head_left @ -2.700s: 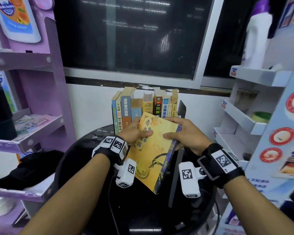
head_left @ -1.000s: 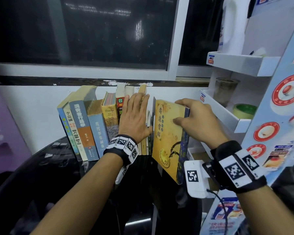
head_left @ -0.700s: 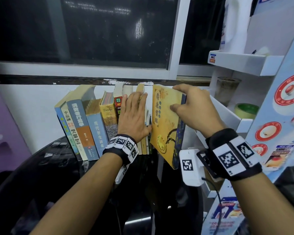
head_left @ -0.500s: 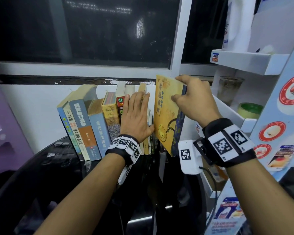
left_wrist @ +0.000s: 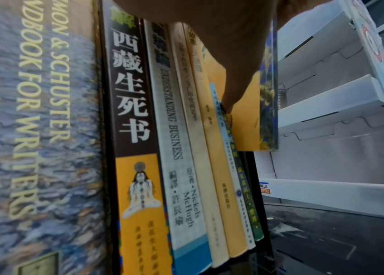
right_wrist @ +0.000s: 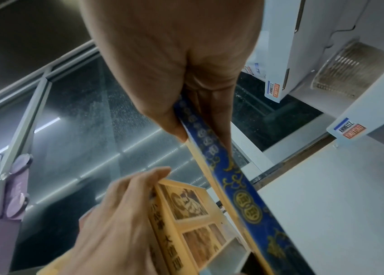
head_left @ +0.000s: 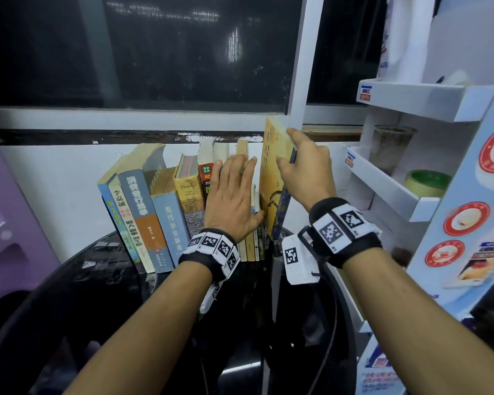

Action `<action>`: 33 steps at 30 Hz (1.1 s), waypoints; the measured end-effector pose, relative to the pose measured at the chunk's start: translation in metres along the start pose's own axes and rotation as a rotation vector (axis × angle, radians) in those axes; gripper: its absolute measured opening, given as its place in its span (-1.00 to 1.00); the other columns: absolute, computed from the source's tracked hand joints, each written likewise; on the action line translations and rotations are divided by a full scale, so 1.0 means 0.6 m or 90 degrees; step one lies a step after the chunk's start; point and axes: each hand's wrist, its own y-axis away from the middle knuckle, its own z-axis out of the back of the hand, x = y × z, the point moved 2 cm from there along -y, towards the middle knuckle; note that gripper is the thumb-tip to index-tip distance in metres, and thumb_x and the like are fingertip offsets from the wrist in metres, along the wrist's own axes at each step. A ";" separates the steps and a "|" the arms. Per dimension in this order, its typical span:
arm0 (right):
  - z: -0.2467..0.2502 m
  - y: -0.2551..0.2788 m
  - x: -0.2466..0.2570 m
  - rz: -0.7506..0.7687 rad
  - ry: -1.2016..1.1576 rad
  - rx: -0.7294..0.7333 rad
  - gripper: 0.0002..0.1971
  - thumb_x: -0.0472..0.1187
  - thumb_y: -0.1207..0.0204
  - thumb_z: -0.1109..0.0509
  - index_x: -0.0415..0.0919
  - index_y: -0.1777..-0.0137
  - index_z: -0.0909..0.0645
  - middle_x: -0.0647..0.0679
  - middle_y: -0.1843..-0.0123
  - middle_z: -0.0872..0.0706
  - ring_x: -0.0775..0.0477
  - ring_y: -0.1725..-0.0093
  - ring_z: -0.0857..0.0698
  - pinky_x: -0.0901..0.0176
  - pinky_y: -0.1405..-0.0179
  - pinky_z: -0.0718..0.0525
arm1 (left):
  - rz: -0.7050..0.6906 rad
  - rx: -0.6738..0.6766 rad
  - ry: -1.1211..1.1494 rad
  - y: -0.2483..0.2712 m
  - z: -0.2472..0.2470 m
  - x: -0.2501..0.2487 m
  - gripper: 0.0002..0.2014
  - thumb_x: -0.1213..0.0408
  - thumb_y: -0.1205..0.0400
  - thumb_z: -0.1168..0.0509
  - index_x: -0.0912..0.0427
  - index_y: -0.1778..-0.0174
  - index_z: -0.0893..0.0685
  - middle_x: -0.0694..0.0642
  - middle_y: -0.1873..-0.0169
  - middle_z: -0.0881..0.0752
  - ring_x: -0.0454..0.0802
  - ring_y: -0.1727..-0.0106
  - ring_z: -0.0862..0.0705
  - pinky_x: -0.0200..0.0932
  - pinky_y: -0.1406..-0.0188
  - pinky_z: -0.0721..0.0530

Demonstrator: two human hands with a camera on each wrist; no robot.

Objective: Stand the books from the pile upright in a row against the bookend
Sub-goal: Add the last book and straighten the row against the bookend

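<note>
A row of books (head_left: 154,209) stands upright on the black round table (head_left: 97,295) against the wall. My left hand (head_left: 231,201) lies flat with straight fingers on the spines at the row's right end (left_wrist: 179,148). My right hand (head_left: 303,172) grips a yellow book with a blue spine (head_left: 273,172) by its spine edge, thumb on the cover. The book is nearly upright beside the last book of the row, and its lower edge (left_wrist: 249,145) hangs above the table. In the right wrist view the thumb and fingers pinch the blue spine (right_wrist: 240,186). The bookend's upright is hidden behind the books.
A white display rack (head_left: 397,189) stands close on the right, holding a clear plastic cup (head_left: 391,146) and a green tape roll (head_left: 428,183). A purple shelf unit (head_left: 12,223) stands at the left. A dark window runs behind the books.
Both hands held the yellow book tilted over the table; since then the right hand has raised it, turned it upright and moved it to the row's right end. The left hand stays flat on the spines.
</note>
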 end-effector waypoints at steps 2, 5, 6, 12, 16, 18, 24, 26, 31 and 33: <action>-0.015 -0.001 -0.007 -0.001 0.008 0.009 -0.52 -0.25 -0.63 -0.32 -0.10 -0.54 -0.40 -0.22 -0.18 -0.72 -0.23 -0.16 -0.68 0.04 -0.14 -0.65 | 0.001 0.003 -0.002 0.000 -0.001 -0.001 0.07 -0.27 -0.28 -0.39 0.20 -0.60 -0.12 0.23 -0.49 -0.29 0.20 -0.59 -0.19 0.17 -0.65 0.12; -0.028 -0.002 -0.014 -0.006 0.018 0.019 -0.55 -0.24 -0.63 -0.31 -0.08 -0.51 -0.42 -0.23 -0.11 -0.71 -0.25 -0.14 -0.66 -0.02 -0.10 -0.65 | -0.002 0.007 -0.004 0.000 -0.001 0.001 0.07 -0.29 -0.28 -0.39 0.19 -0.60 -0.13 0.23 -0.50 -0.28 0.19 -0.60 -0.18 0.17 -0.65 0.12; -0.030 -0.003 -0.016 -0.007 0.017 0.019 -0.56 -0.24 -0.63 -0.31 -0.07 -0.51 -0.42 -0.23 -0.11 -0.71 -0.24 -0.14 -0.66 -0.02 -0.10 -0.65 | -0.002 0.005 -0.005 0.000 -0.001 0.001 0.07 -0.30 -0.28 -0.39 0.20 -0.59 -0.14 0.23 -0.50 -0.28 0.19 -0.59 -0.19 0.18 -0.65 0.11; -0.049 -0.001 -0.025 -0.010 0.013 0.012 -0.54 -0.24 -0.60 -0.34 -0.07 -0.51 -0.44 -0.25 -0.09 -0.74 -0.29 -0.07 -0.72 -0.10 -0.11 -0.70 | -0.001 0.007 -0.009 0.000 0.000 -0.003 0.07 -0.30 -0.28 -0.39 0.19 -0.60 -0.12 0.22 -0.50 -0.27 0.19 -0.60 -0.18 0.19 -0.65 0.08; -0.055 0.001 -0.033 -0.015 0.026 0.027 -0.56 -0.23 -0.60 -0.33 -0.07 -0.49 -0.46 -0.25 -0.07 -0.74 -0.29 -0.06 -0.70 -0.03 -0.07 -0.66 | 0.000 -0.001 0.005 0.000 0.001 -0.003 0.06 -0.27 -0.28 -0.40 0.18 -0.60 -0.12 0.22 -0.50 -0.29 0.19 -0.59 -0.20 0.19 -0.65 0.07; -0.061 0.004 -0.038 -0.018 0.026 0.040 -0.58 -0.23 -0.61 -0.32 -0.09 -0.46 -0.48 -0.25 -0.03 -0.74 -0.30 -0.03 -0.69 0.03 -0.03 -0.63 | -0.002 -0.004 0.010 0.000 0.001 -0.003 0.05 -0.26 -0.29 -0.41 0.18 -0.60 -0.14 0.22 -0.50 -0.30 0.19 -0.59 -0.21 0.18 -0.65 0.05; -0.072 0.007 -0.046 -0.021 0.027 0.063 -0.53 -0.24 -0.62 -0.30 -0.05 -0.53 -0.43 -0.29 -0.04 -0.74 -0.33 -0.07 -0.68 -0.03 -0.10 -0.62 | -0.008 -0.007 0.007 -0.001 0.000 -0.003 0.06 -0.26 -0.29 -0.42 0.19 -0.62 -0.17 0.21 -0.49 -0.29 0.18 -0.59 -0.20 0.16 -0.65 0.10; -0.074 0.007 -0.047 -0.016 0.037 0.080 -0.49 -0.23 -0.63 -0.30 -0.02 -0.57 -0.39 -0.28 -0.07 -0.74 -0.32 -0.09 -0.68 -0.04 -0.14 -0.62 | -0.011 -0.008 0.008 -0.002 -0.001 -0.004 0.05 -0.25 -0.29 -0.42 0.19 -0.62 -0.17 0.22 -0.49 -0.30 0.18 -0.58 -0.21 0.17 -0.65 0.09; -0.081 0.000 -0.052 -0.018 0.057 0.119 -0.47 -0.28 -0.61 -0.29 -0.06 -0.58 -0.37 -0.29 -0.12 -0.72 -0.35 -0.14 -0.67 -0.11 -0.16 -0.63 | -0.017 -0.016 0.019 -0.002 -0.001 -0.007 0.04 -0.21 -0.29 -0.44 0.21 -0.60 -0.20 0.22 -0.49 -0.33 0.19 -0.58 -0.23 0.17 -0.64 0.07; -0.084 -0.001 -0.055 -0.019 0.062 0.127 -0.47 -0.28 -0.60 -0.28 -0.04 -0.57 -0.37 -0.29 -0.10 -0.72 -0.37 -0.13 -0.67 -0.10 -0.14 -0.63 | -0.023 -0.023 0.024 -0.003 -0.001 -0.009 0.03 -0.19 -0.29 -0.45 0.21 -0.60 -0.19 0.22 -0.49 -0.34 0.19 -0.58 -0.23 0.17 -0.64 0.04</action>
